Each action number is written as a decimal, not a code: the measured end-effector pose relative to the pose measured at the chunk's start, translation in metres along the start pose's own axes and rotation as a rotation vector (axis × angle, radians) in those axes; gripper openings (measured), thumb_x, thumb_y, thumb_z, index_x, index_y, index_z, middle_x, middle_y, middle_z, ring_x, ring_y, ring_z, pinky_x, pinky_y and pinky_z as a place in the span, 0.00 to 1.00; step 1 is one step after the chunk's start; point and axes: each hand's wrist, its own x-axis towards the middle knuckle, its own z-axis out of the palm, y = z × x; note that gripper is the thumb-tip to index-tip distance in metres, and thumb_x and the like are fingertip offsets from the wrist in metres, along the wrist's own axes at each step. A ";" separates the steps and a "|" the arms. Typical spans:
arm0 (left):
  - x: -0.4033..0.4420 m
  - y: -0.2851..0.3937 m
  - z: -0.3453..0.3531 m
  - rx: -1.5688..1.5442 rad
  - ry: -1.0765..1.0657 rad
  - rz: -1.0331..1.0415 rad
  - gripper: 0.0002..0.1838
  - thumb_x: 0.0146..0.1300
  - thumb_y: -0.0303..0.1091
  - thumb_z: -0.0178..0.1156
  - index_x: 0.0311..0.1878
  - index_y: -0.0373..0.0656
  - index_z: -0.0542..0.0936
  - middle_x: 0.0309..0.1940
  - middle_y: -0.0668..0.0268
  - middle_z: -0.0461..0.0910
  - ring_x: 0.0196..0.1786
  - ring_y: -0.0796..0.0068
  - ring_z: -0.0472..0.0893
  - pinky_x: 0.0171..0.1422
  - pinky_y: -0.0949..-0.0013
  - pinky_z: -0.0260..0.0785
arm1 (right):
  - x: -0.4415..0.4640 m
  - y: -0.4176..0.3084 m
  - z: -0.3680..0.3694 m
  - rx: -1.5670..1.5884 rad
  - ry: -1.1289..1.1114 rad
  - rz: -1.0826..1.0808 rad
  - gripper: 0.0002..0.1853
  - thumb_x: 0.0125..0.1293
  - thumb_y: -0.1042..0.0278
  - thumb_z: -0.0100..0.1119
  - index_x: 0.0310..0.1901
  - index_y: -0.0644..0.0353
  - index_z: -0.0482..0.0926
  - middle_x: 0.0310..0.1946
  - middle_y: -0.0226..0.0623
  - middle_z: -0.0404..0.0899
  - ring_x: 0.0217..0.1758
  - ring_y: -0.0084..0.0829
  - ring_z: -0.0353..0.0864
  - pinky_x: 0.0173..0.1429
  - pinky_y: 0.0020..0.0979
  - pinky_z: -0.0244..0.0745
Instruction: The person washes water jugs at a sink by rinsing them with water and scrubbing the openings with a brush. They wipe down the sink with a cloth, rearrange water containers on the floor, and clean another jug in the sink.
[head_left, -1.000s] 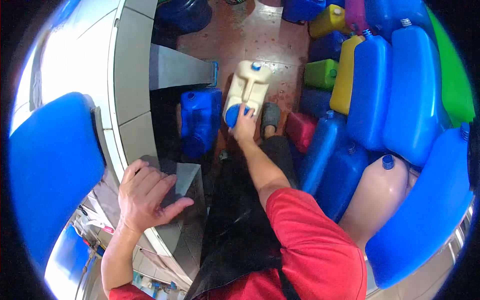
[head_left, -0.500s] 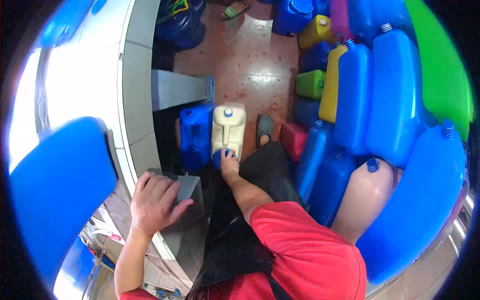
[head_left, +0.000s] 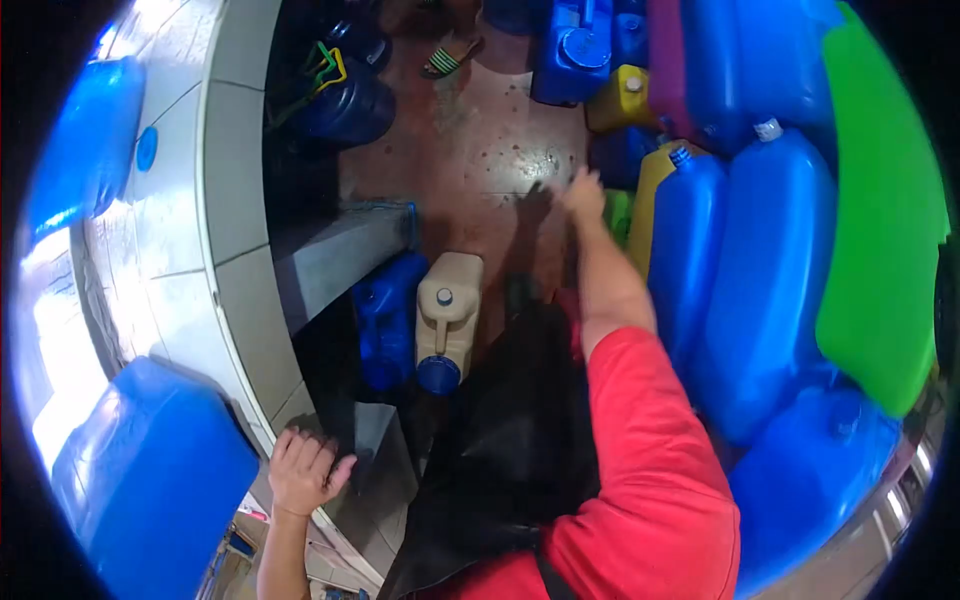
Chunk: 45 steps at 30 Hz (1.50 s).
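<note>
My left hand (head_left: 305, 472) rests on the edge of the tiled counter (head_left: 238, 325), thumb held apart from the fingers and nothing in it. My right hand (head_left: 582, 198) is stretched forward over the floor, beside a green jug (head_left: 618, 215); motion smears its fingers. On the floor by my apron stands a cream jug (head_left: 462, 275) with a small blue cap (head_left: 444, 297) and a large blue lid (head_left: 438, 375). A blue jug (head_left: 385, 325) stands against its left side. Neither hand touches these two.
Tall blue containers (head_left: 768, 270), a big green one (head_left: 880, 210) and a yellow jug (head_left: 622, 98) crowd the right side. A grey ledge (head_left: 345, 250) juts out at left. Farther off is a foot in a striped sandal (head_left: 447, 58). A blue container (head_left: 150, 475) stands on the counter.
My right hand has left the cream jug's blue lid and swung forward and right. My left hand stays on the counter edge. The view has shifted, so the jugs appear lower.
</note>
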 end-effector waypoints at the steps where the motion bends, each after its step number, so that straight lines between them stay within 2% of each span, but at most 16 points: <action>1: 0.002 0.000 -0.001 0.010 -0.018 -0.008 0.15 0.51 0.43 0.72 0.35 0.44 0.83 0.33 0.62 0.78 0.42 0.59 0.79 0.57 0.55 0.70 | 0.041 0.007 -0.002 -0.013 0.166 -0.041 0.49 0.55 0.35 0.68 0.72 0.55 0.63 0.66 0.57 0.66 0.69 0.56 0.68 0.68 0.51 0.70; 6: 0.006 0.001 -0.002 0.061 -0.110 -0.021 0.18 0.52 0.49 0.71 0.34 0.45 0.81 0.32 0.63 0.77 0.41 0.61 0.79 0.56 0.56 0.70 | 0.157 -0.020 -0.086 0.084 0.234 -0.203 0.57 0.50 0.23 0.66 0.78 0.36 0.54 0.70 0.65 0.60 0.73 0.62 0.63 0.71 0.53 0.66; 8: 0.005 0.001 -0.002 0.080 -0.150 -0.028 0.19 0.51 0.51 0.71 0.34 0.45 0.81 0.32 0.64 0.77 0.41 0.62 0.79 0.55 0.56 0.70 | 0.185 -0.032 -0.091 0.016 0.333 -0.275 0.60 0.48 0.23 0.67 0.79 0.35 0.50 0.72 0.65 0.57 0.75 0.62 0.59 0.74 0.52 0.62; 13: 0.001 -0.001 -0.001 0.086 -0.229 -0.039 0.22 0.42 0.53 0.75 0.31 0.47 0.80 0.31 0.66 0.76 0.38 0.63 0.77 0.52 0.55 0.69 | 0.207 -0.068 -0.087 -0.025 0.087 -0.076 0.65 0.41 0.21 0.71 0.79 0.35 0.50 0.81 0.55 0.34 0.81 0.62 0.40 0.77 0.62 0.53; 16: 0.001 -0.003 0.001 0.096 -0.215 -0.039 0.23 0.43 0.55 0.74 0.31 0.47 0.81 0.31 0.66 0.76 0.36 0.63 0.77 0.52 0.55 0.69 | 0.196 -0.083 -0.075 -0.114 0.151 -0.020 0.64 0.41 0.21 0.71 0.78 0.37 0.53 0.80 0.54 0.36 0.81 0.64 0.41 0.75 0.66 0.53; 17: 0.001 -0.003 0.002 0.097 -0.213 -0.046 0.23 0.43 0.55 0.74 0.31 0.47 0.81 0.31 0.66 0.76 0.36 0.63 0.77 0.52 0.55 0.69 | 0.198 -0.083 -0.069 -0.148 0.275 -0.065 0.58 0.42 0.19 0.68 0.74 0.42 0.64 0.80 0.56 0.39 0.80 0.65 0.44 0.73 0.67 0.55; 20: -0.004 -0.003 0.003 0.124 -0.217 -0.033 0.24 0.44 0.57 0.73 0.32 0.46 0.81 0.30 0.66 0.77 0.35 0.63 0.77 0.51 0.55 0.69 | 0.221 -0.086 -0.074 -0.171 0.368 -0.088 0.53 0.45 0.16 0.63 0.66 0.50 0.75 0.79 0.57 0.41 0.79 0.64 0.46 0.72 0.67 0.57; 21: -0.005 -0.003 0.003 0.122 -0.242 -0.052 0.24 0.45 0.58 0.73 0.32 0.46 0.82 0.30 0.66 0.77 0.35 0.63 0.77 0.51 0.56 0.69 | 0.224 -0.085 -0.076 -0.147 0.399 -0.078 0.51 0.47 0.16 0.60 0.59 0.57 0.81 0.76 0.61 0.50 0.75 0.63 0.58 0.71 0.61 0.62; 25: 0.002 0.000 0.001 0.154 -0.281 -0.085 0.25 0.49 0.61 0.70 0.34 0.47 0.83 0.33 0.68 0.81 0.40 0.66 0.81 0.52 0.59 0.69 | 0.278 -0.067 -0.066 -0.116 0.346 -0.062 0.45 0.53 0.31 0.70 0.66 0.52 0.73 0.67 0.48 0.66 0.69 0.52 0.68 0.63 0.57 0.75; 28: -0.003 0.000 0.004 0.134 -0.275 -0.092 0.26 0.44 0.61 0.72 0.33 0.46 0.83 0.28 0.67 0.76 0.36 0.64 0.78 0.49 0.56 0.69 | 0.249 -0.085 -0.082 -0.009 0.453 -0.088 0.49 0.52 0.35 0.73 0.71 0.49 0.63 0.65 0.47 0.68 0.67 0.54 0.70 0.62 0.56 0.75; 29: -0.005 -0.001 0.004 0.131 -0.281 -0.096 0.26 0.44 0.61 0.72 0.33 0.46 0.83 0.28 0.67 0.76 0.36 0.64 0.78 0.49 0.56 0.69 | 0.249 -0.087 -0.087 -0.084 0.388 -0.088 0.57 0.50 0.28 0.70 0.77 0.42 0.53 0.69 0.59 0.63 0.69 0.57 0.69 0.68 0.51 0.71; 32: -0.005 -0.002 0.003 0.124 -0.309 -0.078 0.27 0.43 0.62 0.72 0.32 0.46 0.83 0.28 0.67 0.76 0.36 0.64 0.78 0.49 0.57 0.69 | 0.216 -0.116 -0.114 -0.290 0.191 0.079 0.54 0.49 0.29 0.71 0.75 0.38 0.57 0.71 0.57 0.58 0.74 0.58 0.61 0.70 0.55 0.67; 34: -0.002 -0.001 0.003 0.151 -0.258 -0.063 0.27 0.42 0.62 0.73 0.31 0.46 0.82 0.28 0.67 0.76 0.35 0.64 0.78 0.48 0.57 0.69 | 0.235 -0.097 -0.096 -0.266 0.236 0.037 0.57 0.47 0.30 0.73 0.76 0.42 0.56 0.72 0.57 0.57 0.76 0.60 0.56 0.71 0.58 0.65; 36: -0.005 -0.002 0.004 0.137 -0.251 -0.067 0.27 0.42 0.62 0.73 0.31 0.46 0.82 0.28 0.67 0.76 0.35 0.64 0.77 0.48 0.57 0.69 | 0.263 -0.075 -0.074 -0.309 0.437 -0.106 0.55 0.47 0.32 0.74 0.73 0.48 0.59 0.70 0.57 0.59 0.74 0.61 0.60 0.70 0.57 0.67; 39: -0.007 -0.001 0.002 0.115 -0.249 -0.068 0.27 0.41 0.61 0.73 0.31 0.46 0.83 0.28 0.68 0.76 0.35 0.65 0.77 0.48 0.57 0.70 | 0.241 -0.068 -0.073 -0.025 0.361 -0.064 0.51 0.46 0.42 0.79 0.68 0.51 0.61 0.65 0.53 0.65 0.64 0.62 0.70 0.60 0.55 0.76; 45: -0.012 -0.004 -0.001 0.133 -0.290 -0.046 0.28 0.46 0.65 0.70 0.35 0.49 0.84 0.36 0.69 0.80 0.45 0.68 0.81 0.55 0.58 0.69 | 0.157 -0.046 -0.030 0.022 0.524 -0.158 0.50 0.39 0.47 0.82 0.63 0.54 0.65 0.63 0.53 0.66 0.61 0.63 0.70 0.64 0.53 0.72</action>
